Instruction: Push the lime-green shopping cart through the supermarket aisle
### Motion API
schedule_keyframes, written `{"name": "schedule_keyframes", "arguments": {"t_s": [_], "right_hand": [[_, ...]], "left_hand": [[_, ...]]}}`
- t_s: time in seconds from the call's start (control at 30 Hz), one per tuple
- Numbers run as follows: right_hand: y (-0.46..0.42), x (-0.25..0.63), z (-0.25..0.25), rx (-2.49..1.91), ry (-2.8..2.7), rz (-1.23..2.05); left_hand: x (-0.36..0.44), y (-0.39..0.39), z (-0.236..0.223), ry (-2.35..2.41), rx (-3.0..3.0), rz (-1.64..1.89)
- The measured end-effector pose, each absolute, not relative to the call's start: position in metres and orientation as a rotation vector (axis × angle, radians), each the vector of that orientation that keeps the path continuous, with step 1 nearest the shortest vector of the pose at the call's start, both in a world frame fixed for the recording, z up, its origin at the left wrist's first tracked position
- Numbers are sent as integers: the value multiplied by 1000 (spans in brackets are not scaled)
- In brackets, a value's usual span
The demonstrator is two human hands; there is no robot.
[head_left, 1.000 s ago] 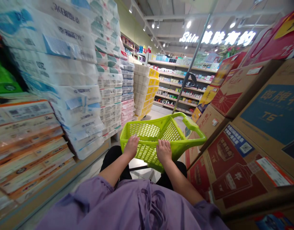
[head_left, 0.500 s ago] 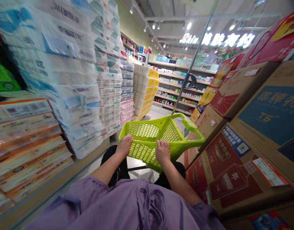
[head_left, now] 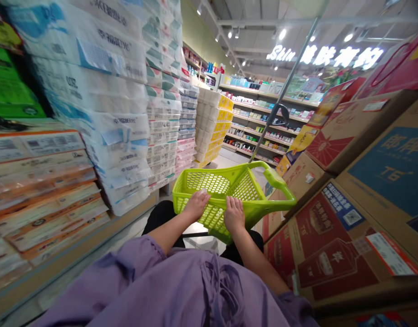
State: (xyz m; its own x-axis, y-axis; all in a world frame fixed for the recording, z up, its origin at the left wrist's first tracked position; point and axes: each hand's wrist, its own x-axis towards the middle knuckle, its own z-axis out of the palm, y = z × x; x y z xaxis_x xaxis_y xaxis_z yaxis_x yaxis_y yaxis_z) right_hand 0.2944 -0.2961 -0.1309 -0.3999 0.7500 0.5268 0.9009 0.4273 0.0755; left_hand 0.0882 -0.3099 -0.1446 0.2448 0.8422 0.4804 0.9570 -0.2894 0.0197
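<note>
A lime-green plastic shopping cart [head_left: 209, 179] with perforated walls is right in front of my knees, its raised handle loop at the right end. Its basket shows nothing inside. My right hand [head_left: 234, 213] is closed over the near rim, fingers curled inward and thumb side hidden. To its left, my left hand [head_left: 197, 204] rests on the same rim, with its fingers bent over the edge into the basket. A small whitish spot shows at the left fingertips; I cannot make out what it is. My dark-clad legs are on either side beneath the cart.
Tall stacks of wrapped tissue packs [head_left: 116, 122] line the left side, with orange-striped packs [head_left: 52, 190] nearer. Cardboard cartons [head_left: 331, 240] rise close on the right. A slanted metal pole [head_left: 282, 95] stands behind the cart. Stocked shelves [head_left: 256, 118] cross the far end.
My left hand has slid rightward along the rim, nearer my right hand, which keeps its hold. The view has turned slightly left, so the surroundings appear shifted right.
</note>
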Motion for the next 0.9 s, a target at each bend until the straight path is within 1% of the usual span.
{"name": "schedule_keyframes", "arguments": {"t_s": [0.1,0.2,0.37,0.43,0.5,0.73,0.8,0.9], "right_hand": [[-296,293,-132,-1413,-2247,-460],[-296,290,-132,-1416,-2227,-437],[-296,289,-131,-1418,-2231,-426],[-296,290,-131,-1419,-2238,-432],[-296,292,-130,-1410,-2242,-439],[-295,291,-131,-1400,-2227,-405],[-294,289,-132,-1405,-2220,-385],[-294,288,-132,-1404,-2209,-378]], "left_hand": [[65,-311,-145,-1810,-2174,-596],[74,-310,-144,-1876,-2165,-592],[126,-305,-144,-1617,-2319,-642],[132,-305,-143,-1553,-2348,-664],[121,-305,-143,-1569,-2348,-661],[36,-313,-147,-1878,-2143,-600],[33,-312,-148,-1942,-2088,-602],[61,-306,-148,-1965,-2070,-606]]}}
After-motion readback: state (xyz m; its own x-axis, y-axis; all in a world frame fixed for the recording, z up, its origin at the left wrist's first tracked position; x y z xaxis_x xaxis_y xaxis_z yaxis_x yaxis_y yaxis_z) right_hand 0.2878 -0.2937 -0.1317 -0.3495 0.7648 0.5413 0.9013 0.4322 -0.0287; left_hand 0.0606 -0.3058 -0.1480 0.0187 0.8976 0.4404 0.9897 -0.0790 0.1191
